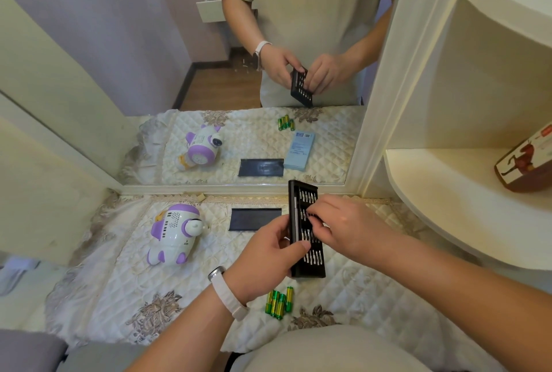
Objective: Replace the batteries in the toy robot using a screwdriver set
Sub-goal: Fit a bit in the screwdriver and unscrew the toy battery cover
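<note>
A white and purple toy robot [174, 234] lies on its side on the quilted table cover [125, 276], to the left. My left hand [265, 255] grips the left edge of a black screwdriver set tray [309, 264], held above the cover with rows of silver bits showing. My right hand [343, 228] reaches over the tray, fingertips curled down onto the bits in its middle rows; whether it pinches one is hidden. Several green batteries [279, 303] lie on the cover below the tray. A flat black sleeve [254, 219] lies near the mirror.
A mirror [239, 73] stands behind the table and repeats the scene, showing a pale blue box behind the tray. Cream shelves [448, 207] rise at the right, with a brown bottle [528, 162] on one. A wall panel stands at the left.
</note>
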